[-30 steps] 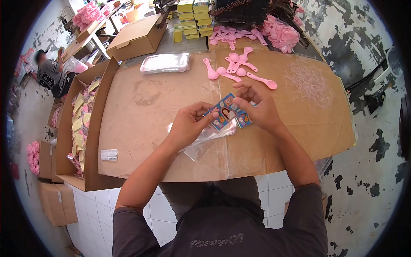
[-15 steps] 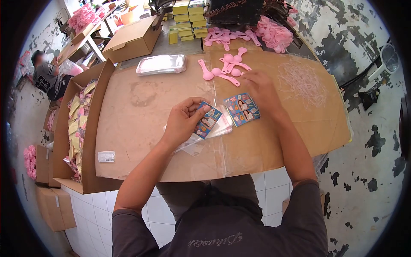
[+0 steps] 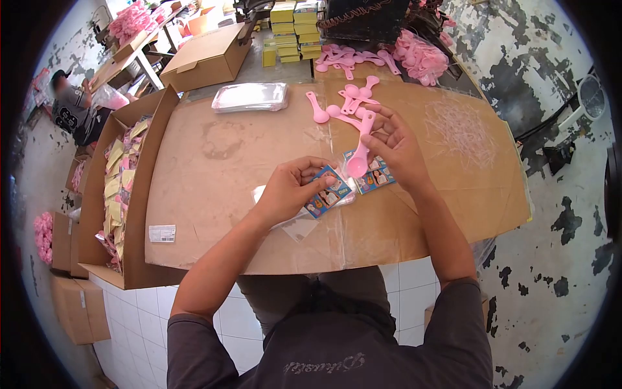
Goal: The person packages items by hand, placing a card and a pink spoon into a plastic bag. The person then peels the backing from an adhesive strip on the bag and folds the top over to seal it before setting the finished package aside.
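My left hand (image 3: pixel 295 190) pinches a small blue printed card (image 3: pixel 328 191) between thumb and fingers, above a few clear plastic bags (image 3: pixel 301 227) on the cardboard. In my right hand (image 3: pixel 395 146) is a pink plastic spoon (image 3: pixel 360 146), bowl end down, close to the card. Below that spoon lies a stack of blue printed cards (image 3: pixel 378 177), partly covered by it and by my hand. Just beyond my right fingers are several loose pink spoons (image 3: pixel 317 109) on the cardboard-covered table (image 3: pixel 246 149).
A long open carton (image 3: pixel 139 214) of packed bags stands along the left edge. Clear bags lie stacked (image 3: pixel 249 97) at the back, near yellow-edged card stacks (image 3: pixel 283 32). More spoons (image 3: pixel 350 57) and a pink bundle (image 3: pixel 421 57) sit behind. Another person (image 3: pixel 74 110) sits far left.
My right hand has picked up a pink spoon from the pile and brought it toward me, near the card. My left hand has shifted slightly right, still with its card.
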{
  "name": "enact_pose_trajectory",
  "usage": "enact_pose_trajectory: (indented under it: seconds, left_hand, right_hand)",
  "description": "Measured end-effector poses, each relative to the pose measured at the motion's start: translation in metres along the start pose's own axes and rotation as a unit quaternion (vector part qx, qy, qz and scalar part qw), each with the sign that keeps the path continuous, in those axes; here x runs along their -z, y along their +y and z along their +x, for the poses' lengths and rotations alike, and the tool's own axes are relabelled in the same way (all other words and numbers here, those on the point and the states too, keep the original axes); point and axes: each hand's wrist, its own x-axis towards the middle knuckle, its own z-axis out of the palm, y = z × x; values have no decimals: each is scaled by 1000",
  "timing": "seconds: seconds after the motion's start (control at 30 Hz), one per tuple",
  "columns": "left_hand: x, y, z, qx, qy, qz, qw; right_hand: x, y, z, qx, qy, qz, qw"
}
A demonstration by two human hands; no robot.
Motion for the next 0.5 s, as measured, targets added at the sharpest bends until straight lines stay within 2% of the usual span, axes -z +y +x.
enact_pose_trajectory:
  seconds: [0.13, 0.27, 0.43, 0.5]
  left_hand:
    - [-1, -1, 0, 18, 0, -14, 1000]
    - [-4, 10, -1, 49, 15, 31, 998]
    - [-1, -5, 2, 29, 37, -14, 999]
    - [3, -7, 3, 29, 35, -36, 998]
  right_hand:
    - [-11, 4, -5, -12, 5, 22, 1000]
    - [-16, 13, -9, 27, 30, 19, 999]
    - [-32, 28, -19, 81, 63, 53, 993]
    - [-30, 43, -21, 104, 38, -24, 994]
